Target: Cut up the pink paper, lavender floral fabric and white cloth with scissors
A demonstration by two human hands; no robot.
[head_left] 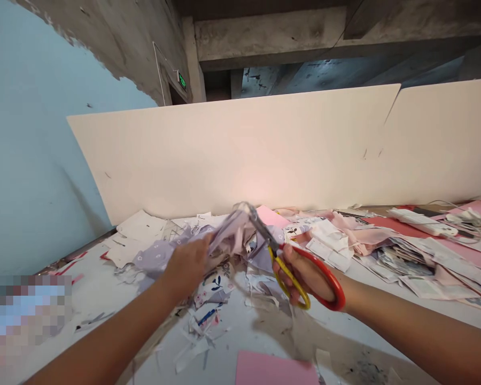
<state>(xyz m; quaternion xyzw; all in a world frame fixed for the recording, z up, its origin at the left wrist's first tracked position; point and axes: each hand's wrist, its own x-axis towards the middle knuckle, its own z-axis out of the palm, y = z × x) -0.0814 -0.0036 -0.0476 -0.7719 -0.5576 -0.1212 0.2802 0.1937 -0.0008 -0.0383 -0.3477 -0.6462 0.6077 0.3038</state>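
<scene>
Two hands: left hand (186,266) on lilac fabric (228,238), right hand (304,275) around scissors (332,280)

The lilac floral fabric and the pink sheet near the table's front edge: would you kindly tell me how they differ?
The lilac floral fabric is crumpled in the left hand, while the pink sheet lies flat and untouched. The fabric is patterned; the sheet plain. The fabric sits among scraps; the sheet lies apart. Both are pale.

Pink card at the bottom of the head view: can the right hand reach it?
Probably yes: the pink card lies below the right hand with no pile between, though the hand grips scissors.
</scene>
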